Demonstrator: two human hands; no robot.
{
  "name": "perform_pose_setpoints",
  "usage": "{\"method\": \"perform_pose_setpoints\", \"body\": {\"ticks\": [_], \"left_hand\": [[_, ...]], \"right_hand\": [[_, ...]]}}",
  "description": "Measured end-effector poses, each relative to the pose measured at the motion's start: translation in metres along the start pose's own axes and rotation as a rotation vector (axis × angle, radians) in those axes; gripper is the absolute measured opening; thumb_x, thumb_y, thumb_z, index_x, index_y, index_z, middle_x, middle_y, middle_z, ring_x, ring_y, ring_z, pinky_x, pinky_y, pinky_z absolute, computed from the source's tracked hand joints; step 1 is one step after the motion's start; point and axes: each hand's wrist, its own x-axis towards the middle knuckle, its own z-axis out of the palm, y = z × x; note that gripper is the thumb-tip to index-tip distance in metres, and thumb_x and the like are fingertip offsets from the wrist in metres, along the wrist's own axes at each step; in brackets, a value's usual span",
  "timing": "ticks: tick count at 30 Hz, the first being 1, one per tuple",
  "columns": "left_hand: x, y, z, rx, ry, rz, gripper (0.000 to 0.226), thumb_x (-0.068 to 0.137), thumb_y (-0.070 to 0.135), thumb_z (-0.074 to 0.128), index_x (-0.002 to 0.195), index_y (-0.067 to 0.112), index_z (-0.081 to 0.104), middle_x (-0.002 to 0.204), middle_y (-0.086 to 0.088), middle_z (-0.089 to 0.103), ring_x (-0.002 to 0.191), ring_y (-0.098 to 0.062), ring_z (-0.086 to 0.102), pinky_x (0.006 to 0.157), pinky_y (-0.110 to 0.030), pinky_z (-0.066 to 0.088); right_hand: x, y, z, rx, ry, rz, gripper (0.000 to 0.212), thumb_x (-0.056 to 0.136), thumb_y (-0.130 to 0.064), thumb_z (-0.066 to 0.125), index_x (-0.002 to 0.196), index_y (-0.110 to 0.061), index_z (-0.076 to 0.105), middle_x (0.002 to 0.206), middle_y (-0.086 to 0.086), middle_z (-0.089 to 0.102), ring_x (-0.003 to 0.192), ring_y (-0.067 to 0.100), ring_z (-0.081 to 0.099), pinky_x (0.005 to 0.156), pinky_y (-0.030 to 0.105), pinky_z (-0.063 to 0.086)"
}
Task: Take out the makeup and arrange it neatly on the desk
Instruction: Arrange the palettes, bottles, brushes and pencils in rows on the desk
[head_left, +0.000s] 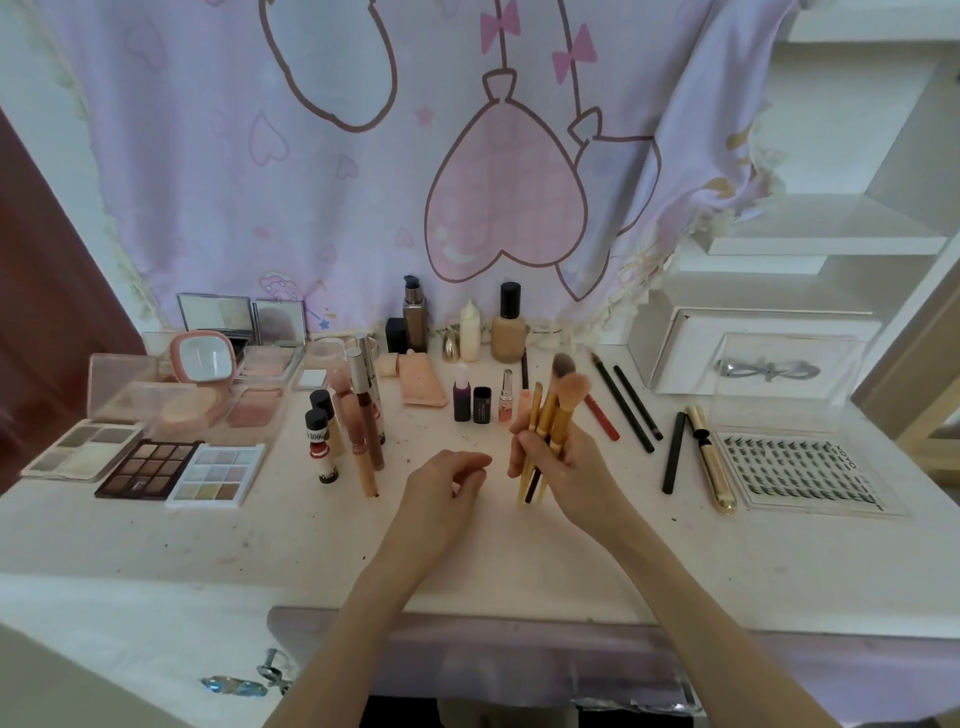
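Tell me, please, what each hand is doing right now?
Left hand: fingers loosely curled, holding nothing.
Right hand: gripping a bunch of makeup brushes.

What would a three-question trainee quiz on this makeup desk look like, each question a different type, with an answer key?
1. True or false: the right hand grips a bunch of brushes.
2. Multiple choice: the lash tray lies at the desk's
A. left end
B. middle
C. right end
3. Fill in: the left hand holds ____.

Key:
1. True; bristles point up and away.
2. C; the eyeshadow palettes lie at the left end.
3. Nothing; its fingers hang loosely curled above the desk.
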Motion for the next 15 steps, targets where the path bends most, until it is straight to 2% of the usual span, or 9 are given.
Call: {"method": "perform_pose_setpoints", "body": {"ticks": [3,6,8,10,12,13,15], "left_hand": [[-0.001,0.006,-0.011,-0.059,0.137,0.044,0.024,0.092,0.016,0.053,0.114,0.018,0.063,0.106,0.004,0.063,0.085,0.003,0.052,0.072,-0.001,0.037],[0.003,0.026,-0.026,-0.135,0.180,0.106,0.023,0.090,0.023,0.056,0.112,0.023,0.062,0.098,0.014,0.061,0.082,0.010,0.051,0.069,0.000,0.036],[0.008,0.042,-0.039,-0.228,0.108,0.131,0.022,0.088,0.026,0.058,0.110,0.030,0.060,0.087,0.022,0.060,0.079,0.011,0.053,0.068,-0.001,0.037],[0.010,0.051,-0.051,-0.362,-0.055,0.136,0.019,0.086,0.025,0.061,0.105,0.026,0.064,0.075,0.016,0.064,0.063,0.004,0.055,0.065,-0.007,0.043],[0.008,0.055,-0.060,-0.493,-0.226,0.100,0.017,0.085,0.021,0.065,0.102,0.022,0.065,0.084,0.006,0.070,0.057,-0.008,0.054,0.060,-0.017,0.046],[0.005,0.055,-0.062,-0.536,-0.261,0.083,0.016,0.084,0.019,0.066,0.100,0.021,0.066,0.089,0.003,0.072,0.057,-0.013,0.054,0.057,-0.018,0.046],[-0.002,0.052,-0.063,-0.574,-0.205,0.046,0.013,0.082,0.014,0.067,0.095,0.016,0.066,0.090,0.001,0.073,0.060,-0.023,0.056,0.052,-0.020,0.047]], "right_hand": [[0.000,0.002,0.001,-0.033,0.011,0.039,0.019,0.099,-0.007,0.037,0.091,-0.016,0.051,0.066,0.000,0.055,0.062,0.013,0.058,0.069,0.024,0.052],[0.003,-0.003,-0.002,0.021,-0.094,0.102,0.018,0.099,-0.012,0.037,0.090,-0.014,0.053,0.060,-0.007,0.050,0.054,0.012,0.049,0.059,0.026,0.048],[0.005,-0.009,-0.006,0.191,-0.276,0.184,0.018,0.098,-0.020,0.041,0.093,-0.010,0.055,0.061,-0.006,0.047,0.053,0.011,0.043,0.056,0.025,0.042],[0.005,-0.018,-0.008,0.338,-0.456,0.260,0.022,0.095,-0.028,0.045,0.093,-0.010,0.057,0.063,-0.003,0.043,0.055,0.012,0.039,0.056,0.024,0.039],[0.005,-0.025,-0.006,0.366,-0.586,0.301,0.021,0.094,-0.026,0.045,0.093,-0.010,0.059,0.063,-0.002,0.043,0.055,0.011,0.038,0.055,0.022,0.038],[0.005,-0.029,-0.003,0.356,-0.641,0.315,0.021,0.094,-0.025,0.044,0.093,-0.010,0.059,0.063,-0.003,0.043,0.054,0.011,0.038,0.055,0.021,0.037],[0.006,-0.034,0.002,0.303,-0.721,0.335,0.021,0.095,-0.024,0.043,0.093,-0.010,0.058,0.062,-0.005,0.043,0.054,0.009,0.037,0.054,0.019,0.036]]}}
